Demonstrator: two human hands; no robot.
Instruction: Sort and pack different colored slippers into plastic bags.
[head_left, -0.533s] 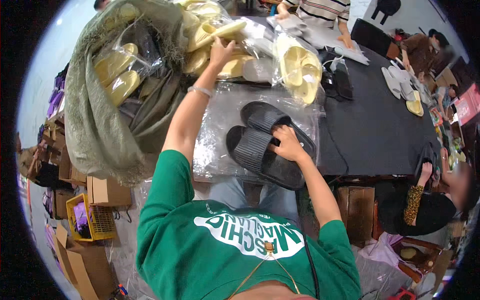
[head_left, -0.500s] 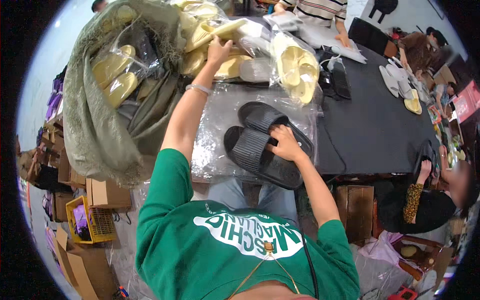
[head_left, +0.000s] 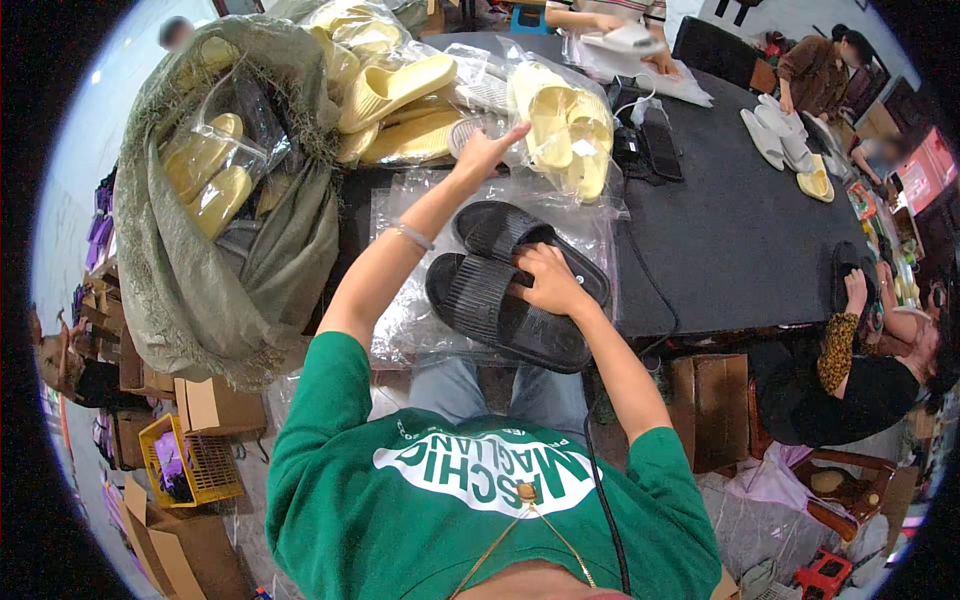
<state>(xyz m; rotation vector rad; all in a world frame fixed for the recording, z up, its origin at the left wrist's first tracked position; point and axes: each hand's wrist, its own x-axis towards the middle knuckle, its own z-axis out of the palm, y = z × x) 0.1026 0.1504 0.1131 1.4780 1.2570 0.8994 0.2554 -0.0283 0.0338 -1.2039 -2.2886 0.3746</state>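
Observation:
A pair of black slide slippers [head_left: 470, 297] with ribbed straps lies side by side over clear plastic bags [head_left: 400, 325] at the table's near edge. My right hand [head_left: 548, 278] grips the pair, fingers closed and curled in by the strap openings. Farther off, my left hand [head_left: 487, 153] reaches to a grey ribbed slipper [head_left: 461, 136], partly hidden beneath it, with a finger stretched to the right. Whether it touches the slipper I cannot tell. Beyond lie loose yellow slippers [head_left: 395, 92]; right of that hand is a bagged yellow pair [head_left: 550, 125].
A green woven sack [head_left: 160, 260] holding bagged yellow slippers stands left. On the black table [head_left: 720, 260] are dark boxy devices with a cable [head_left: 660, 150] and white and yellow slippers [head_left: 785, 145]. Co-workers sit around it. Cartons and a yellow crate [head_left: 190, 465] stand lower left.
My left hand has left the yellow slipper and moved right and nearer, to the grey slipper. My right hand stays on the black slippers. The whole view has shifted slightly.

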